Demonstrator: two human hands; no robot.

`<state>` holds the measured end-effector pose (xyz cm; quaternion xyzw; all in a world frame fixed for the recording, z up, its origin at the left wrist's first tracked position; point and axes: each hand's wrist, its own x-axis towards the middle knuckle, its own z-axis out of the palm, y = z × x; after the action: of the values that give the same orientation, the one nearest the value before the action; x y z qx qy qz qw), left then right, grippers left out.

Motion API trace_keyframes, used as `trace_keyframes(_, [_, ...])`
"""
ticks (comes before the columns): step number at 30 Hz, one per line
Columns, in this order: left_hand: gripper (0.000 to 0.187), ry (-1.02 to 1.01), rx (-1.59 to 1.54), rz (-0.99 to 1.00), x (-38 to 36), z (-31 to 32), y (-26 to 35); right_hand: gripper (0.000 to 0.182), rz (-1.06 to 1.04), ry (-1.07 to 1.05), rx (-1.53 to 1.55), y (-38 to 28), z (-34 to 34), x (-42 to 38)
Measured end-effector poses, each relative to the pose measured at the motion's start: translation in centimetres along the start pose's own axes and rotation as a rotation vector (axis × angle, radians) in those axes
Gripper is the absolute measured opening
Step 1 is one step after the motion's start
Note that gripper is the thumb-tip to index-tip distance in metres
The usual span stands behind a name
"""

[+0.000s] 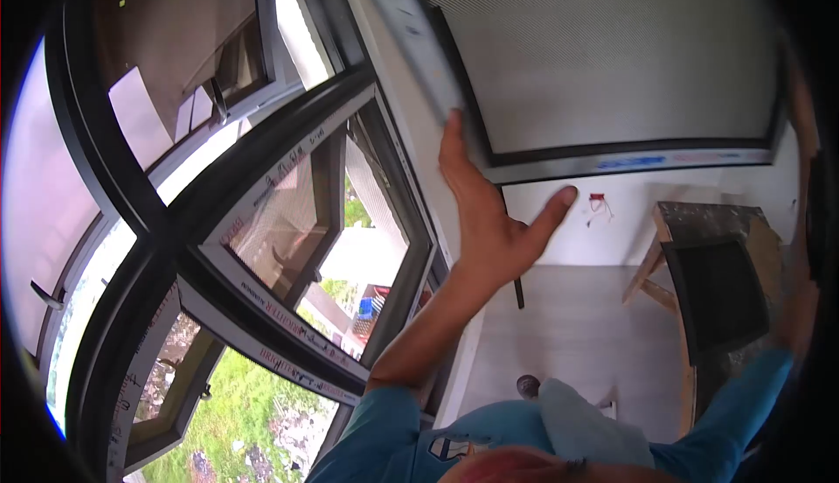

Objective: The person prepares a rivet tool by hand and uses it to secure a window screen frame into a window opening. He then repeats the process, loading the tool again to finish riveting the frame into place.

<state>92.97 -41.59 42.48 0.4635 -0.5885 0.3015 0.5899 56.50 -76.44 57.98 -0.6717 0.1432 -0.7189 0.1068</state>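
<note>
A large framed mesh screen panel (612, 63), with a dark inner edge and a pale outer frame carrying blue print, fills the upper right. My left hand (494, 221) is at its lower left corner, fingers stretched upward along the frame and thumb spread out to the right. It seems to touch the frame's edge, palm flat rather than wrapped round. At the far right, my right hand (800, 103) is beside the panel's right side, blurred and dim at the image edge. Its fingers cannot be made out.
Dark-framed windows (166, 229) with several panes, some tilted outward, cover the left; grass and rubble show outside. At lower right stands a wooden table (708, 216) with a black mesh-like piece (717, 295) against it. Red wires (597, 199) poke from the white wall.
</note>
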Motion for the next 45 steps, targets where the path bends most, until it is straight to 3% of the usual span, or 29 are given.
trace_keyframes(1, [0.108,-0.004,0.226,0.122,1.2,-0.6,-0.9,0.052,0.004,-0.021,0.049,3.8,2.9,0.9])
trace_keyframes(3, [0.109,0.117,0.324,0.218,3.7,-1.9,-1.8,0.045,0.079,0.077,0.226,4.5,11.5,0.0])
trace_keyframes(4, [0.108,0.155,0.481,0.247,4.9,-3.1,-2.1,0.031,0.337,-0.084,0.463,1.8,15.4,-0.5])
trace_keyframes(5, [0.104,0.159,0.641,0.192,5.6,-4.5,-1.9,0.024,0.355,-0.001,0.563,-1.4,20.3,-1.9])
trace_keyframes(7, [0.084,0.236,1.022,0.222,6.2,-6.3,-1.6,0.028,0.438,-0.105,0.704,4.5,28.8,0.4])
trace_keyframes(8, [0.08,0.247,1.166,0.229,6.2,-7.2,-1.8,0.031,0.432,-0.067,0.706,2.9,32.6,0.0])
trace_keyframes(9, [0.075,0.249,1.295,0.23,6.2,-7.5,-1.3,0.047,0.455,-0.185,0.791,3.4,36.1,0.3])
trace_keyframes(11, [0.073,0.199,1.45,0.194,6.0,-9.3,-0.5,0.048,0.405,-0.225,1.001,2.3,43.2,-0.1])
trace_keyframes(15, [0.067,0.47,1.477,0.07,6.4,-13.0,0.9,0.053,0.393,-0.379,1.179,-2.3,54.7,-0.6])
trace_keyframes(17, [0.06,0.548,1.421,0.048,8.2,-15.8,2.5,0.054,0.36,-0.464,1.104,-6.4,57.0,-1.1])
trace_keyframes(19, [0.056,0.566,1.441,-0.017,10.3,-19.4,4.3,0.056,0.24,-0.316,1.209,-10.2,62.1,-1.7])
trace_keyframes(21, [0.054,0.548,1.578,0.077,12.3,-23.0,5.2,0.056,0.115,-0.279,1.142,-13.5,63.8,-1.8])
trace_keyframes(25, [0.052,0.497,1.684,0.048,14.8,-25.9,5.3,0.046,-0.013,-0.267,0.992,-17.1,66.9,-1.5])
trace_keyframes(27, [0.052,0.546,1.736,-0.104,15.7,-25.7,4.9,0.044,-0.105,-0.24,0.914,-17.8,68.8,-1.1])
trace_keyframes(28, [0.052,0.575,1.756,-0.179,16.2,-25.6,4.5,0.043,-0.096,-0.261,0.893,-18.2,69.5,-0.8])
trace_keyframes(32, [0.055,0.441,1.794,-0.032,17.7,-27.7,2.9,0.043,-0.061,-0.301,0.839,-18.7,71.5,-0.2])
trace_keyframes(45, [0.06,0.517,1.828,-0.055,18.3,-27.6,0.8,0.039,-0.125,-0.339,0.801,-17.8,71.4,0.5])
